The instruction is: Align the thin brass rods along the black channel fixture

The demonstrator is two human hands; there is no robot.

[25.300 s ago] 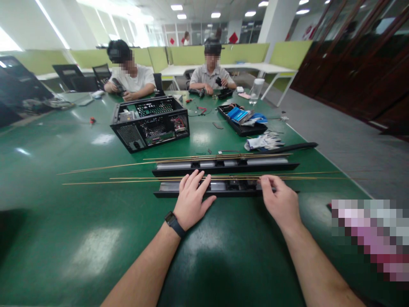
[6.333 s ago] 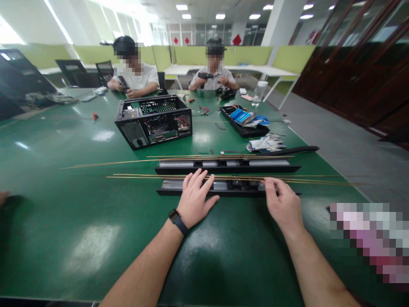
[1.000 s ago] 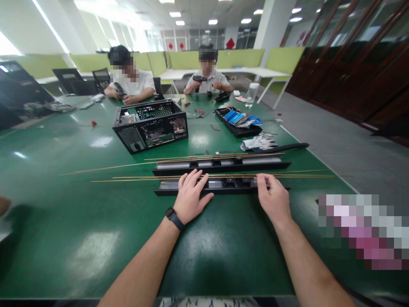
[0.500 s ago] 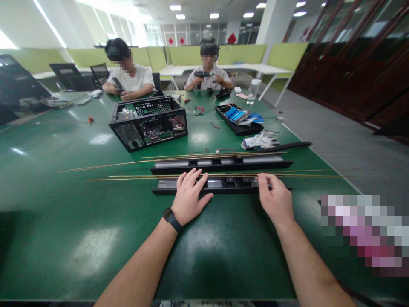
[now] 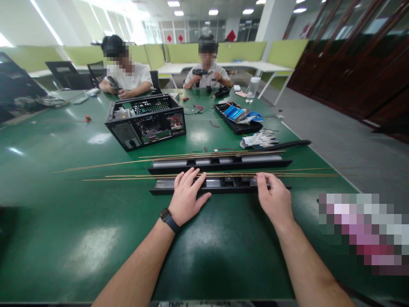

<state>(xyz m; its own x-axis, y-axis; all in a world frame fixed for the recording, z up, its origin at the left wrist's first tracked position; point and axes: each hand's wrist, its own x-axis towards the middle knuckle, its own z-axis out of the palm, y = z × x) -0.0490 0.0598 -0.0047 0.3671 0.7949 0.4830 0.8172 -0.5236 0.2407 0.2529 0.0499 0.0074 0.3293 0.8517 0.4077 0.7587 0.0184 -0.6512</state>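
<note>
My left hand (image 5: 190, 196) lies with its fingers spread across the nearer long black rail (image 5: 234, 191), over its left half. Thin brass-coloured rods (image 5: 124, 176) run lengthwise over this rail and stick out past both ends. Near the rail's right end, my right hand (image 5: 274, 196) is closed in a pinch beside the rods. What sits between its thumb and fingers is too small to make out. Behind lies a second black rail (image 5: 262, 164), parallel to the first, with grey strips, black blocks and more thin rods (image 5: 102, 166) on it.
An open black computer case (image 5: 145, 121) stands beyond the rails. To the right are a black tray (image 5: 243, 128) of blue parts, white gloves (image 5: 259, 139) and a dark strip (image 5: 292, 145). Two people sit across the green table (image 5: 96, 247), one holding a power drill (image 5: 200, 72).
The view has shifted very slightly. Both hands keep the same pose on the nearer rail, and the rods and rails lie as before.
</note>
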